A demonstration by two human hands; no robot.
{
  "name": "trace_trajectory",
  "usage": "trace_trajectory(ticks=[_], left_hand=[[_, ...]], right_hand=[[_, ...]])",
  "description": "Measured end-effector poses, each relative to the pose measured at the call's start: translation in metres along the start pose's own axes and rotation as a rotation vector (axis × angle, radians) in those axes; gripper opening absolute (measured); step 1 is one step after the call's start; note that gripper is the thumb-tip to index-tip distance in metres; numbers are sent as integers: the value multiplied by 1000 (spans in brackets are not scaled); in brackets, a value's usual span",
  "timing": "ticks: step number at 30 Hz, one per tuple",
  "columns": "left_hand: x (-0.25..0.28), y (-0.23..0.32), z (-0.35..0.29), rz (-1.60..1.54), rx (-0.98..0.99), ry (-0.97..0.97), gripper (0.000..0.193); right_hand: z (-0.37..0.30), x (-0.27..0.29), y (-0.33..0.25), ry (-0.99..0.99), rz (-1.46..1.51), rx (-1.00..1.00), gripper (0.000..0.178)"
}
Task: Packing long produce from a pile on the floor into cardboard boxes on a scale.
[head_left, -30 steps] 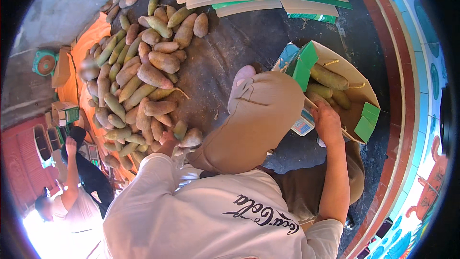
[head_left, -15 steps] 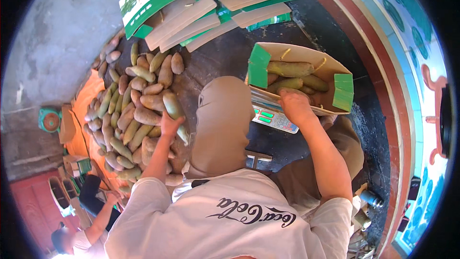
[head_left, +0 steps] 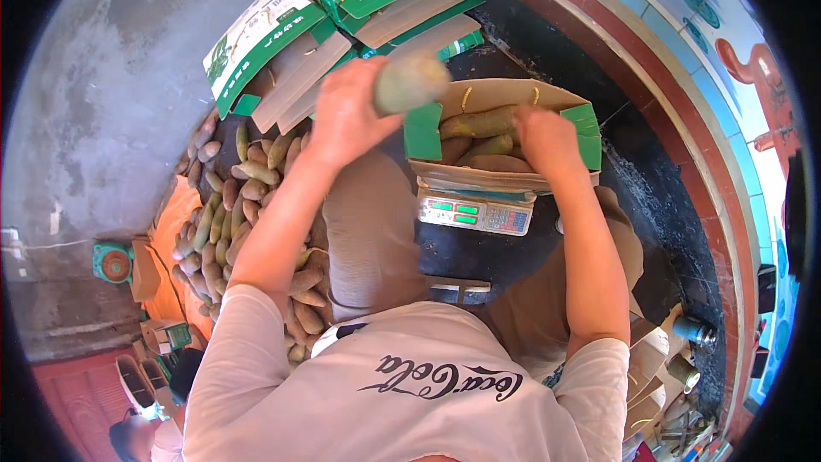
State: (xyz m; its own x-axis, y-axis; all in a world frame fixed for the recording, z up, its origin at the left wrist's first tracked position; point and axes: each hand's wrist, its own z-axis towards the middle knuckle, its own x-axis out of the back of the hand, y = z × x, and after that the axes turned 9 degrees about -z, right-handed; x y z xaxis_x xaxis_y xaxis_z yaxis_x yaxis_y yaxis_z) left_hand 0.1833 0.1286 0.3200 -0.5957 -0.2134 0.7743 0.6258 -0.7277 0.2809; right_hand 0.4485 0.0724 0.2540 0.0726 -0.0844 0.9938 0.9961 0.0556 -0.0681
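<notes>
In my left hand is a thick, pale green radish, blurred by motion. It is raised to the left of an open cardboard box with green end flaps. Inside the box lie several green-brown radishes. My right hand is over the right part of the box, its fingers curled down by the end of the top radish; what they close on is hidden. The box rests on a digital scale with green lit displays.
A large heap of radishes spreads at the left, partly on an orange sheet. Folded green-and-white cartons lie beyond. Another person is at the lower left. A raised red-brown edge curves along the right.
My left hand has lifted the radish from the heap and carried it up and right toward the box. My right hand has shifted from the box's near edge to further inside.
</notes>
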Motion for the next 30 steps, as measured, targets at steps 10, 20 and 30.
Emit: trace_trajectory(ticks=[10,20,30], left_hand=[[-61,21,2,-143,-28,-232,49],[9,-24,-64,-247,387,19,22],[15,-94,-208,-98,736,-1,17]], right_hand=[[-3,30,23,324,165,-233,18],[-6,24,19,279,144,-222,17],[-4,12,15,220,102,-170,20]])
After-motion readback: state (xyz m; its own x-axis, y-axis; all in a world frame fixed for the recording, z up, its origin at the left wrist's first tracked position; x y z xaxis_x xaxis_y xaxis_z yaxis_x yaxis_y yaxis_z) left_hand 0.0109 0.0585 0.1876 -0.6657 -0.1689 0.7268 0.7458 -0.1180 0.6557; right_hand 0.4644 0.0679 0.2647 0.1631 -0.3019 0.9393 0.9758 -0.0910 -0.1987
